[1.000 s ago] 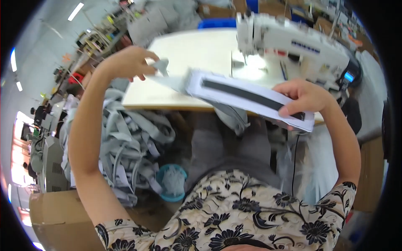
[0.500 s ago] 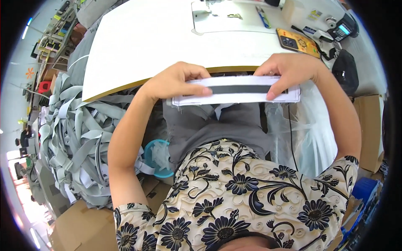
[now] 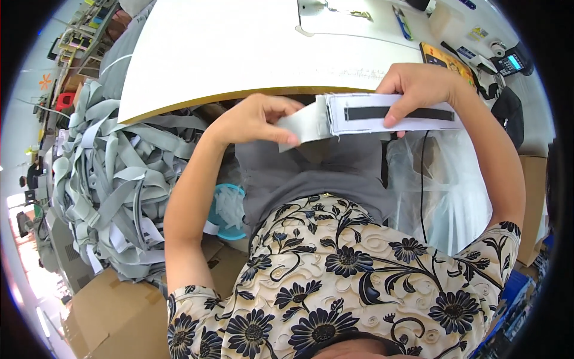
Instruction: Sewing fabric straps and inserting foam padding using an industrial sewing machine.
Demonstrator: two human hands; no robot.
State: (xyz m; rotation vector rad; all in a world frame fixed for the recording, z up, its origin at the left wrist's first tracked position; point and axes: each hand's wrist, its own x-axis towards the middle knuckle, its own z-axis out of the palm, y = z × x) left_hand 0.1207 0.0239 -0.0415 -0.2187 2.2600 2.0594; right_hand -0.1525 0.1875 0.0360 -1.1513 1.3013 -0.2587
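Observation:
A white fabric strip (image 3: 359,125) with stitched edges and a black band (image 3: 366,112) along its middle hangs in front of the table edge, above my lap. My right hand (image 3: 423,88) is closed round its right part, thumb on the front near the black band. From the strip's left end a pale grey strap (image 3: 306,124) runs on to my left hand (image 3: 254,121), which pinches it between thumb and fingers. The hidden fingers of both hands lie behind the material.
The white sewing table (image 3: 227,48) carries a metal machine plate (image 3: 335,18), thread snips (image 3: 402,24) and a patterned phone (image 3: 445,60). At left lies a heap of grey straps (image 3: 113,179). A blue basket (image 3: 230,209), plastic sheeting (image 3: 454,185) and cardboard (image 3: 113,317) are below.
The strip has moved right and tilted up, with my right hand still on it. My left hand has shifted from the strip's left part onto the grey strap, which now shows.

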